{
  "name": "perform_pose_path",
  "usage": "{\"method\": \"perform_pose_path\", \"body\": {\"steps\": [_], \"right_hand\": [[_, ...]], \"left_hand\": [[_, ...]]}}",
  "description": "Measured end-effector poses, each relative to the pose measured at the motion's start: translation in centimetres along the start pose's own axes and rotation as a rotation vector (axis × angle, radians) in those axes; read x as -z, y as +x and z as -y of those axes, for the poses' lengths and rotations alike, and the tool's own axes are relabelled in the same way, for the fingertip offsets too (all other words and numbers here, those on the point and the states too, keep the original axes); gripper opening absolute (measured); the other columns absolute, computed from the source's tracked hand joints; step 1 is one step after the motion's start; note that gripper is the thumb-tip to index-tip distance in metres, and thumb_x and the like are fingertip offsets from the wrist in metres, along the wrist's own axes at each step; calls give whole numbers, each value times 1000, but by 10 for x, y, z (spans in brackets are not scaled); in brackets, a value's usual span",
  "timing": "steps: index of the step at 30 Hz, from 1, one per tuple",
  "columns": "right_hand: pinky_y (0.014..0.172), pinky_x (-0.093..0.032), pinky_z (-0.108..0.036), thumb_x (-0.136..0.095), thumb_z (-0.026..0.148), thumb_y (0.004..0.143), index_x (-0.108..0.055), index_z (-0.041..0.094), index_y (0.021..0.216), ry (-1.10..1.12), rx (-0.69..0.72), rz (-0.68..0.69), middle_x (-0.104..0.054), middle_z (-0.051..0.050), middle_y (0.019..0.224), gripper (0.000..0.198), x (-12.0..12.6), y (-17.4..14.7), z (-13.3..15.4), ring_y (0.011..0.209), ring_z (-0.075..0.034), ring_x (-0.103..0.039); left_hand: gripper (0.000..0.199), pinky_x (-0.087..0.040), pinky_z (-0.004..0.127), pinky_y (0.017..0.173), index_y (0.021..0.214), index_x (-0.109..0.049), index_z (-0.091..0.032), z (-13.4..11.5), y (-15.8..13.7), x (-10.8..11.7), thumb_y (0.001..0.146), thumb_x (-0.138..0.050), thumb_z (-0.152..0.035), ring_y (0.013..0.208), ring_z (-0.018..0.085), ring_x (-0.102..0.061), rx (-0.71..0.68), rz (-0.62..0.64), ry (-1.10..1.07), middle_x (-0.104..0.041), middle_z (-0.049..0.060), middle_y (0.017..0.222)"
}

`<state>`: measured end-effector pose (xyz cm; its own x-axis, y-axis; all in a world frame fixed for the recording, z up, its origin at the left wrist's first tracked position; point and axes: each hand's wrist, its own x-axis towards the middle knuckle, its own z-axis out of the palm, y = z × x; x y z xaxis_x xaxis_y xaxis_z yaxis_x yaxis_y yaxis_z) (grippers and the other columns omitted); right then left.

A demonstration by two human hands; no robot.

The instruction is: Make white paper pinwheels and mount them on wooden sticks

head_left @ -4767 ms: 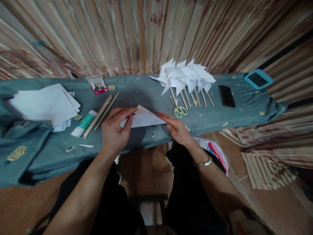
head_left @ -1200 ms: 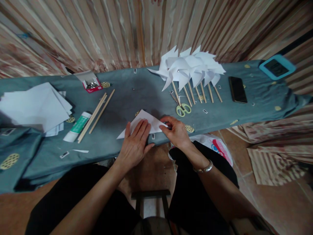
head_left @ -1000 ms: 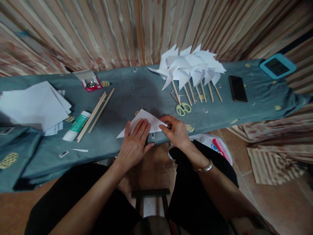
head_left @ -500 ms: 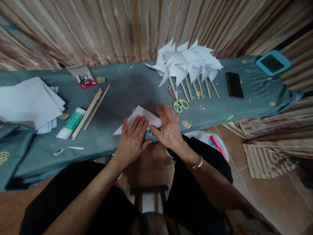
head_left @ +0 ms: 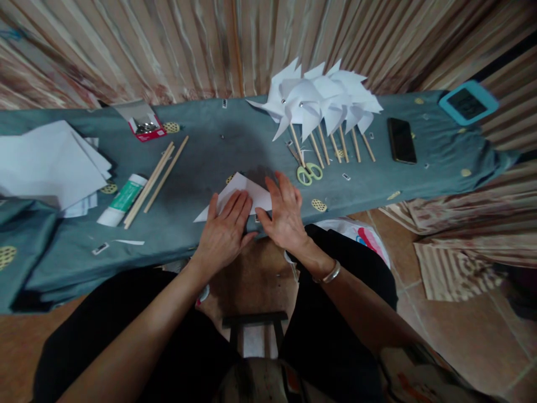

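A white sheet of paper (head_left: 240,182), folded into a triangle, lies at the front edge of the cloth-covered table with its peak pointing away from me. My left hand (head_left: 226,224) rests flat on its left and middle part, fingers stretched out. At the triangle's right corner is my right hand (head_left: 285,212), fingers extended and thumb apart, touching the paper and covering that corner. Just beyond my right hand lie scissors (head_left: 309,174) with light green handles. Behind them several white paper pinwheels (head_left: 310,103) on wooden sticks overlap in a row.
On the left are a stack of white paper (head_left: 54,159), a green and white glue stick (head_left: 122,200), wooden sticks (head_left: 161,182) and an open red box of metal pins (head_left: 145,126). A phone (head_left: 401,140) and a blue-framed digital timer (head_left: 469,103) lie at the right.
My right hand has shifted slightly along the paper's right corner, its fingers closer together. The left hand stays flat on the paper. The whole view has tilted a little.
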<state>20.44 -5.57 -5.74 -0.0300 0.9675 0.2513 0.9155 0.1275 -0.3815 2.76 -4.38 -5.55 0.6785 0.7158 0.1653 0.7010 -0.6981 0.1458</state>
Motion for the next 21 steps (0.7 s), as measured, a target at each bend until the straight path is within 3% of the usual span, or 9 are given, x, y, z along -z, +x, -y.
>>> {"method": "perform_pose_path", "body": {"steps": [12,17,21], "right_hand": [[115,-25,-54,-44,28,89,-35,12,144,-23,-122,-42,-32,-20,154,58,12,-10,-34,144,-31,-28],[113,-27,-56,-41,21,87,-41,10,141,50,-136,-105,-36,-21,152,56,17,-10,-39,143,-31,-32],[113,-33,-52,-33,24,95,-46,13,139,151,-98,-119,-45,-18,147,47,21,-7,-40,141,-26,-37]], "left_hand": [[64,-15,60,116,148,-32,-6,42,-72,22,97,-36,-44,143,35,-32,128,-36,49,-38,24,151],[62,-17,59,116,148,-33,-9,41,-84,23,96,-40,-43,142,35,-34,158,-76,29,-41,24,150],[64,-18,58,116,150,-28,-13,39,-83,19,97,-39,-46,143,34,-34,212,-135,-23,-41,23,150]]}}
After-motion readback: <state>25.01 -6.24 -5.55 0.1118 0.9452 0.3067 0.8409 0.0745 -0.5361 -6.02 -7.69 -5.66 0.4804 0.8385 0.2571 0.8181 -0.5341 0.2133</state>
